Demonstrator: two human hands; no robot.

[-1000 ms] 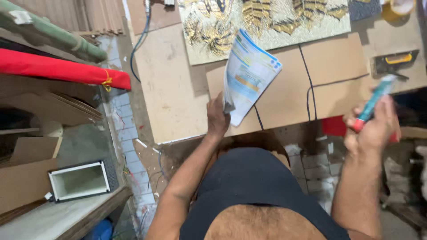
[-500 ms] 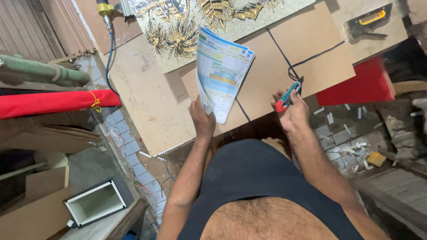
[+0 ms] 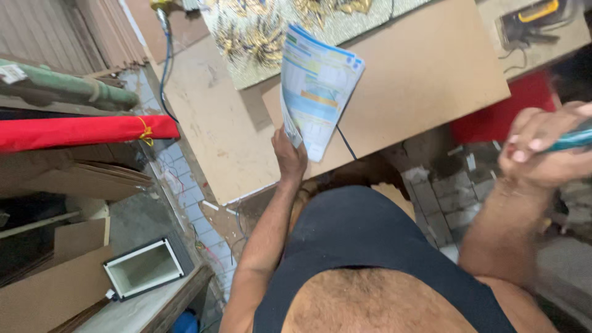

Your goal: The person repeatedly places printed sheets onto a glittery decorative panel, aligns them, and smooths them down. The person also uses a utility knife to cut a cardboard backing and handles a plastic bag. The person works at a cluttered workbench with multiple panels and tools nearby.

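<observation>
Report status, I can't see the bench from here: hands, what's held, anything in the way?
Left hand grips printed sheets over the board. Right hand shut on teal pen, off the bench. Nothing between them.

Right hand (image 3: 546, 151) blurred, its teal tool (image 3: 570, 140) cut off by the frame edge; gold panel (image 3: 271, 31) cropped at top.
</observation>
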